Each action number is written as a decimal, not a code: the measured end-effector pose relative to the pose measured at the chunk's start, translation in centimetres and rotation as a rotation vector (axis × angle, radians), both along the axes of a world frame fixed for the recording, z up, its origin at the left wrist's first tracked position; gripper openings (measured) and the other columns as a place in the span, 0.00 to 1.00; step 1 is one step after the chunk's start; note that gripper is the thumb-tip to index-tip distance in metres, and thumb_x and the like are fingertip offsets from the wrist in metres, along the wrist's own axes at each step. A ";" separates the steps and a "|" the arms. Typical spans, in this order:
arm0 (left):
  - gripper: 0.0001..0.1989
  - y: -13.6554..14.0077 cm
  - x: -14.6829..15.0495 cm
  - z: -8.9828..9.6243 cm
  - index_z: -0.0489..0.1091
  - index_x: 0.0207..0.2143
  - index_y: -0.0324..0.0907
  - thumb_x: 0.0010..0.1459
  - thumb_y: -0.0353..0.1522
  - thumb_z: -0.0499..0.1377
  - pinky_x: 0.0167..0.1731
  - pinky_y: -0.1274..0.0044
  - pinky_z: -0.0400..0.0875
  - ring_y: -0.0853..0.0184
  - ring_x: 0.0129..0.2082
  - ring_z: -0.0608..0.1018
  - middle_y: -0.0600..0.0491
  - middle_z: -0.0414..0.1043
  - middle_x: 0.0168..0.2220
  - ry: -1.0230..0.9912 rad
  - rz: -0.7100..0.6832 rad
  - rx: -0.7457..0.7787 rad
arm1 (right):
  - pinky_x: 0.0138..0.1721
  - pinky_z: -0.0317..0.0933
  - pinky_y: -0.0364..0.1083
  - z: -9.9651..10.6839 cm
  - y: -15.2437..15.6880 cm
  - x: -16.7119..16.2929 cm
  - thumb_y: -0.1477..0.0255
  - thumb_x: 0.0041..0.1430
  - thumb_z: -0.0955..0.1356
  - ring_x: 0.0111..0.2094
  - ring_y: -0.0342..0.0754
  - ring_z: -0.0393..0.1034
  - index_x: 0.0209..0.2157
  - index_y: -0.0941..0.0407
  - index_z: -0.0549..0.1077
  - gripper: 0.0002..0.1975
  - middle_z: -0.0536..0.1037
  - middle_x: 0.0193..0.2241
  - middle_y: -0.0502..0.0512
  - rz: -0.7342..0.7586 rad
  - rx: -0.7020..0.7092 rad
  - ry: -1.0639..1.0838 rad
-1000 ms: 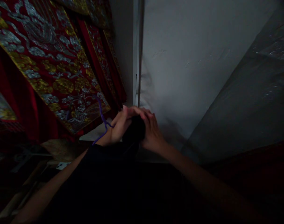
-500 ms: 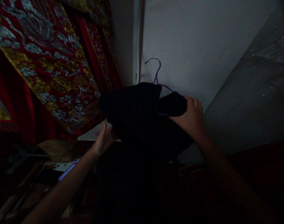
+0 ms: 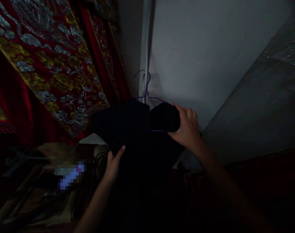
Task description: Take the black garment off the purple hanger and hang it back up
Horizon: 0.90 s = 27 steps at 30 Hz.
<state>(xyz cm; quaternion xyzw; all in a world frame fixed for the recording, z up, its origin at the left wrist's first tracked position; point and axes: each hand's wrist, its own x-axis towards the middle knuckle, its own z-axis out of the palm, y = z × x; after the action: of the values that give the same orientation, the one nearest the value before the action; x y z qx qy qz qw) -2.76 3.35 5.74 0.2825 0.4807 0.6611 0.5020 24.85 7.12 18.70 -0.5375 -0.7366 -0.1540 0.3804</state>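
Note:
A dark garment (image 3: 135,129), nearly black in the low light, hangs on a thin purple wire hanger (image 3: 153,97). The hanger's hook points up and left, in front of a pale vertical trim. At the garment's right shoulder, my right hand (image 3: 187,126) is closed around the cloth, with the thumb below and the fingers over the top. Lower down, my left hand (image 3: 114,166) holds the garment's left edge, a digit lying across the front of the cloth. Its other fingers are hidden by the dark fabric. Part of the hanger's lower bar shows near the right shoulder.
Red cloth (image 3: 57,68) with gold and silver embroidery hangs at the left. A pale wall (image 3: 193,48) stands behind the hanger, with shiny clear plastic sheeting (image 3: 254,97) at the right. Cluttered items, including a pixelated bluish object (image 3: 71,178), lie at lower left.
The garment and hanger have shifted left and slightly down in view, my right hand with them. My left hand has moved lower and onto the front of the garment's edge.

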 end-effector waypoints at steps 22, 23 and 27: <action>0.24 -3.9 0.3 -2.4 0.70 0.53 0.43 0.55 0.37 0.69 0.62 0.64 0.66 0.57 0.57 0.74 0.47 0.73 0.54 0.203 0.332 0.088 | 0.22 0.53 0.42 -16.3 -3.5 -10.7 0.46 0.55 0.66 0.18 0.42 0.59 0.22 0.55 0.68 0.26 0.65 0.16 0.47 0.293 -0.672 1.240; 0.28 -4.0 0.6 -2.8 0.67 0.56 0.44 0.55 0.37 0.69 0.62 0.64 0.64 0.57 0.59 0.72 0.46 0.70 0.57 0.331 0.436 0.191 | 0.22 0.52 0.42 -16.1 -4.3 -10.4 0.46 0.55 0.67 0.18 0.41 0.59 0.22 0.55 0.68 0.25 0.65 0.16 0.46 0.299 -0.671 1.258; 0.28 -4.1 2.6 -3.8 0.65 0.58 0.45 0.57 0.33 0.67 0.57 0.66 0.67 0.58 0.56 0.72 0.46 0.67 0.56 0.745 0.497 0.451 | 0.22 0.52 0.42 -14.7 -6.0 -9.5 0.48 0.56 0.68 0.19 0.41 0.60 0.23 0.56 0.71 0.25 0.67 0.16 0.47 0.339 -0.714 1.251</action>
<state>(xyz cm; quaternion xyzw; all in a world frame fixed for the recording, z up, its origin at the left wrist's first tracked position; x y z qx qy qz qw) -0.11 -0.72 1.97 0.4779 0.5254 0.7022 0.0500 15.31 1.12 3.98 -0.4949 -0.4603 0.4911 0.5496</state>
